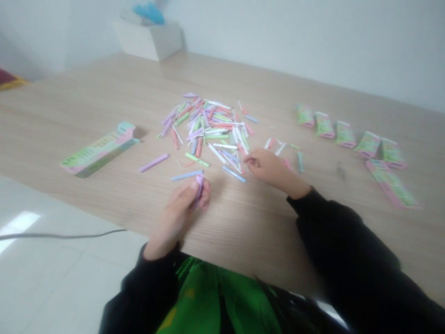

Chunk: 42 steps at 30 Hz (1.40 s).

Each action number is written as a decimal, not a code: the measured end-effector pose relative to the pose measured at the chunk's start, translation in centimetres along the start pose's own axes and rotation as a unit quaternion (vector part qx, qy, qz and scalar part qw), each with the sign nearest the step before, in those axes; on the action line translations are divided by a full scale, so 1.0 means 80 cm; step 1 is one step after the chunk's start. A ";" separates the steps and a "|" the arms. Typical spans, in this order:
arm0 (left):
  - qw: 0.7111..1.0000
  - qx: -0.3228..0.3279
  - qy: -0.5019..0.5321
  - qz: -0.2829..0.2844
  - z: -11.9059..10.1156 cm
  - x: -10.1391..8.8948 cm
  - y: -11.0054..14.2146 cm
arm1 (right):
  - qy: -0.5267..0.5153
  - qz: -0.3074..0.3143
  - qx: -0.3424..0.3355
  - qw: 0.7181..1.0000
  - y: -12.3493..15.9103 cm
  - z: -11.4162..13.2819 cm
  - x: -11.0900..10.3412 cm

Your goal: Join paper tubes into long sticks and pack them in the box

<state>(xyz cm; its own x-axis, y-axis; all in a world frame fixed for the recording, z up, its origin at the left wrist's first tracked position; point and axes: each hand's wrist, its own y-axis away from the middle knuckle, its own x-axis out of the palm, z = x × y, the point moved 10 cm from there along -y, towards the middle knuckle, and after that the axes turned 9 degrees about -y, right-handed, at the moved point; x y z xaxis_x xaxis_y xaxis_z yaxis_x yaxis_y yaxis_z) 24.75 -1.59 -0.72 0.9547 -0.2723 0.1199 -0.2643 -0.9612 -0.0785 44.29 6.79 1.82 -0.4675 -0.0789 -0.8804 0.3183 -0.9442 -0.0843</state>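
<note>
My left hand point(186, 197) is closed around a small purple pen part point(199, 181), its upper end showing above the fingers. My right hand point(269, 167) reaches to the right edge of a loose pile of pastel pen parts point(212, 125) and thin white sticks. Its fingers are curled together, and whether anything is between them is hidden. Close to the hands lie a blue stick point(187, 175), another blue stick point(234, 174), a green one point(197, 160) and a purple one point(154, 163). The picture is blurred.
To the left lies a long green and pink carton point(100, 148) with its end flap up. Several similar cartons point(345, 133) stand in a row at the right, with one lying flat point(392, 183) in front. A white box point(149, 39) with blue material stands at the back of the wooden table point(243, 232).
</note>
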 end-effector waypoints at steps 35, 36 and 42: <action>0.982 0.046 -0.151 0.105 -0.013 0.067 0.010 | -0.407 -0.072 -0.001 0.911 0.061 0.123 -0.077; 0.982 0.046 -0.149 0.109 -0.014 0.070 0.011 | -0.410 -0.075 -0.011 0.909 0.065 0.127 -0.078; 0.981 0.060 -0.136 0.123 -0.016 0.078 0.015 | -0.356 -0.038 -0.032 0.933 0.079 0.131 -0.062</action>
<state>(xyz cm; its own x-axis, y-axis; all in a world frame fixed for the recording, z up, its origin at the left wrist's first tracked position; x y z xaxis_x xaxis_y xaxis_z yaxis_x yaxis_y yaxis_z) 30.19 -4.50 1.20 0.8697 -0.4574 -0.1853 -0.4884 -0.8518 -0.1895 39.98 -2.14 10.59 -0.9131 -0.2265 -0.3391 0.2996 -0.9368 -0.1810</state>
